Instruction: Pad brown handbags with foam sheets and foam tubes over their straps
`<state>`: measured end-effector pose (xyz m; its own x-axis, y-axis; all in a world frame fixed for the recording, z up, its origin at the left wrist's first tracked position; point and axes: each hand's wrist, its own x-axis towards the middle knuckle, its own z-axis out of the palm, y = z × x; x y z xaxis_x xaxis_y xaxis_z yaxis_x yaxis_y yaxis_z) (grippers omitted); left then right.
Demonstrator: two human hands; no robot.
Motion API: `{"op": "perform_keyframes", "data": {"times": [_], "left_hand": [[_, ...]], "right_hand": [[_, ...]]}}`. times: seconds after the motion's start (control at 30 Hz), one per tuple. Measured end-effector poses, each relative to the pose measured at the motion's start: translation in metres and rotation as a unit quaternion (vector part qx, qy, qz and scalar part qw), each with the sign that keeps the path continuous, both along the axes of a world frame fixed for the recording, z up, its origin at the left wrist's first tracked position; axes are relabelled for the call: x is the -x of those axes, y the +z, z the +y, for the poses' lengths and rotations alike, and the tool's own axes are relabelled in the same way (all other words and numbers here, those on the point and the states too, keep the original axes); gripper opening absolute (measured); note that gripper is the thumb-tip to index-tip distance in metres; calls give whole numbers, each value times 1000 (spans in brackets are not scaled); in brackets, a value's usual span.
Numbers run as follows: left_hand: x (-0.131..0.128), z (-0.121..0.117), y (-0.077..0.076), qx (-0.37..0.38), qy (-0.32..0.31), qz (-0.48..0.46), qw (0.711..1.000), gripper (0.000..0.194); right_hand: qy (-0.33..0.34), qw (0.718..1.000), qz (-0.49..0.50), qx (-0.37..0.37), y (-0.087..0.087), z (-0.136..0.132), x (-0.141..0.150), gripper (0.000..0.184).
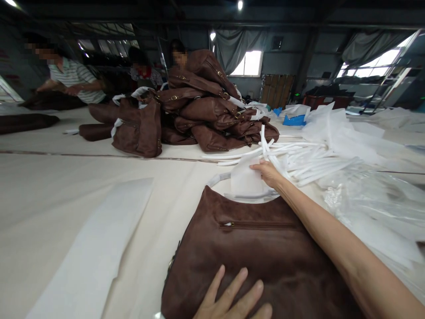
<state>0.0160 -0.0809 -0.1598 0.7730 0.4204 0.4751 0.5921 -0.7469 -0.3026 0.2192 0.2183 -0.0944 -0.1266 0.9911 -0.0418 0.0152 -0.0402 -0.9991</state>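
Observation:
A dark brown leather handbag (255, 257) lies flat on the table in front of me, its front zipper facing up. My left hand (234, 297) rests on the lower part of the bag with the fingers spread. Beyond the bag's top edge, my right hand (270, 173) pinches a small white paper sheet (245, 179) between thumb and fingers. The bag's strap (219, 178), wrapped in white, curves behind that sheet and is partly hidden by it. My right forearm covers the bag's upper right corner.
White foam tubes (308, 161) lie just past my right hand, beside stacked white sheets (345, 128) and clear plastic bags (372, 199). A large white sheet (96, 239) lies at left. Brown handbags (206, 110) are heaped farther back. Several people stand across the table.

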Motion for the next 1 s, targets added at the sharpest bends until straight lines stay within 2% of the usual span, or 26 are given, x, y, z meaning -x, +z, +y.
{"op": "perform_keyframes", "data": {"times": [0.1,0.2,0.27,0.37,0.43,0.53,0.63,0.7,0.77,0.83,0.93,1.0], "left_hand": [[1,-4,7,50,-8,-2,999,37],[1,-11,20,152,7,-3,988,52],[0,-15,28,215,19,-8,976,57],[-1,-17,34,259,14,-29,965,56],[-1,-16,33,269,7,-49,962,55],[-2,-15,29,262,-4,-93,960,51],[-4,-16,23,231,-15,-210,950,53],[-5,-17,21,196,-4,-312,929,64],[-7,-17,20,171,14,-370,913,77],[-7,-15,21,186,19,-340,922,77],[-7,-13,26,263,20,-214,941,47],[-7,-11,29,305,30,-159,939,38]], "right_hand": [[36,995,71,-55,27,-34,-10,34],[99,984,103,-110,47,-86,-23,34],[126,979,59,-150,50,-125,-33,32],[152,957,-65,-237,43,-180,-50,20],[188,917,-162,-313,34,-209,-60,15],[246,825,-288,-419,20,-240,-70,18],[236,744,-377,-499,6,-260,-71,29],[214,711,-418,-524,-2,-268,-68,38],[203,699,-441,-526,-6,-272,-65,39],[202,696,-456,-517,-6,-274,-64,33],[190,700,-459,-514,0,-281,-65,26],[131,727,-431,-518,2,-296,-68,25]]}}
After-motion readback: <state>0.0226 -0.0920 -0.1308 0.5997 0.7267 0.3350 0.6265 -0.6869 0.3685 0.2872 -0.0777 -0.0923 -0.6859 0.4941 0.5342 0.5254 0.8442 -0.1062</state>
